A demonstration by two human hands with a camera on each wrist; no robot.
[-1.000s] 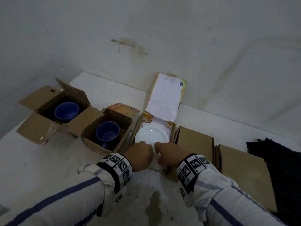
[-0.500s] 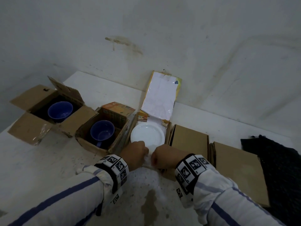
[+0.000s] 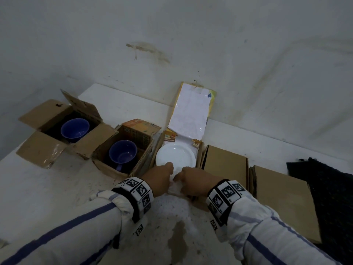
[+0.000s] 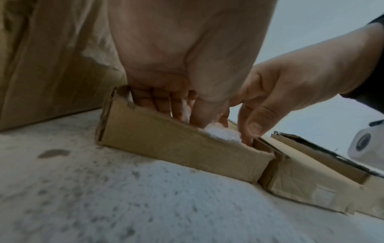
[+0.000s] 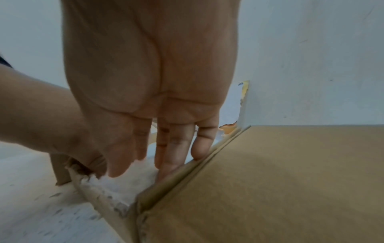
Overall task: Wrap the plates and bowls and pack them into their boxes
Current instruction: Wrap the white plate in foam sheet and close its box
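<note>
A white plate lies in a shallow cardboard box whose lid leans on the wall. Both hands are at the box's near end, over the plate's near rim. My left hand reaches down inside the front wall, thumb and fingers pinching a white wrap sheet. My right hand pinches the same white wrap sheet at the box's near right corner, its fingers fairly straight against the side wall. The plate's near edge is hidden under the hands.
Left of the plate box stand two open cartons, one with a blue bowl and one with a blue cup. On the right lie two closed flat boxes and a dark cloth. The wall runs close behind.
Both hands have stayed at the plate's near rim and drawn slightly back toward the box's front wall, bunching the white wrap between them.
</note>
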